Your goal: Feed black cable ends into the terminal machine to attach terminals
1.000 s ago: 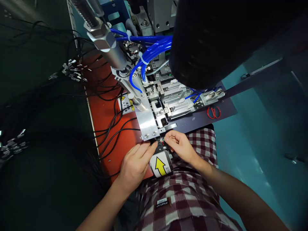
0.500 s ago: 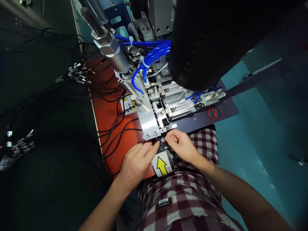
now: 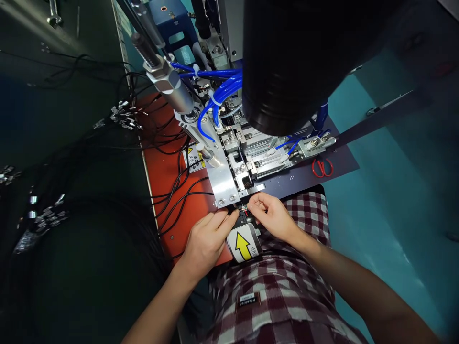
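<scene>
My left hand (image 3: 208, 238) is closed at the front edge of the metal fixture (image 3: 220, 180), thumb and index finger pinched together; what they hold is too small to make out. Facing it from the other side, my right hand (image 3: 274, 219) pinches a small metal connector (image 3: 244, 208) with thin coloured wire ends, red among them. The two sets of fingertips are only a little apart. Just below them sits a white plate with a yellow arrow (image 3: 243, 245).
Black cables (image 3: 179, 188) cross the orange plate (image 3: 170, 203) on the left, and bundles with metal plugs (image 3: 125, 114) lie beyond. Blue air tubes (image 3: 227, 88) and a large black cylinder (image 3: 279, 71) rise over the machine. Red-handled scissors (image 3: 322, 167) lie at right.
The camera view has shifted slightly, so the surroundings on the left appear further right and lower. Both hands keep nearly the same place and pinch at the fixture's front edge.
</scene>
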`<action>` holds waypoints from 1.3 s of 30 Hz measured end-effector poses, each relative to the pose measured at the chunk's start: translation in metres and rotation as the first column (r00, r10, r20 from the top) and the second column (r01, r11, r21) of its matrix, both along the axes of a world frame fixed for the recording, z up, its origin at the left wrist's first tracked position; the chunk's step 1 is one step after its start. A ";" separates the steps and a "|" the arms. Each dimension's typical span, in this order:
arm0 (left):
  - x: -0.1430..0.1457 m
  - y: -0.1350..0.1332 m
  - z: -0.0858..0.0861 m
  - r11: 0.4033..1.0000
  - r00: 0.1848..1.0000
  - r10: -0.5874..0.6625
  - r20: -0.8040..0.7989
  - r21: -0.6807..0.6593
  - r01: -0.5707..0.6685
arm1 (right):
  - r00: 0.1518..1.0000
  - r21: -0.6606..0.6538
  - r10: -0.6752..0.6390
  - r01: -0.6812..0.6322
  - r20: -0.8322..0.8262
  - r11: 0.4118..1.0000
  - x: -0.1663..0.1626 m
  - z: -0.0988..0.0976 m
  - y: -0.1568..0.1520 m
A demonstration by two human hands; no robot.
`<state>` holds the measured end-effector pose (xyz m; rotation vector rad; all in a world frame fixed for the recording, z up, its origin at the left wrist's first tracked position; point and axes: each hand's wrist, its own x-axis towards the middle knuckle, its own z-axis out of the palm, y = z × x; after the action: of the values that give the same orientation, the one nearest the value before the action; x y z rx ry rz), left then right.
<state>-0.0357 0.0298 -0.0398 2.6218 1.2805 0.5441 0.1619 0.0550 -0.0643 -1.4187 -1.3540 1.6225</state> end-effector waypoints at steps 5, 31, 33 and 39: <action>0.001 0.000 0.001 1.000 1.000 0.006 0.003 -0.012 -0.006 | 1.000 -0.003 0.019 -0.019 0.000 1.000 0.000 -0.002 0.001; 0.021 -0.026 0.009 0.980 0.925 0.194 -0.326 0.020 -0.199 | 0.906 0.333 -0.038 -0.116 0.421 0.936 -0.005 0.014 -0.005; 0.020 -0.026 0.008 0.980 0.928 0.196 -0.318 0.022 -0.199 | 0.962 0.189 -0.003 -0.050 0.274 0.981 -0.004 0.009 -0.001; 0.019 -0.027 0.006 0.978 0.931 0.198 -0.305 0.006 -0.206 | 0.993 0.048 -0.077 0.073 0.086 0.996 0.004 0.003 -0.005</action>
<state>-0.0167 0.0024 -0.0335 2.6426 1.6482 0.1472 0.1658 0.0502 -0.0616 -1.5117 -1.3608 1.4891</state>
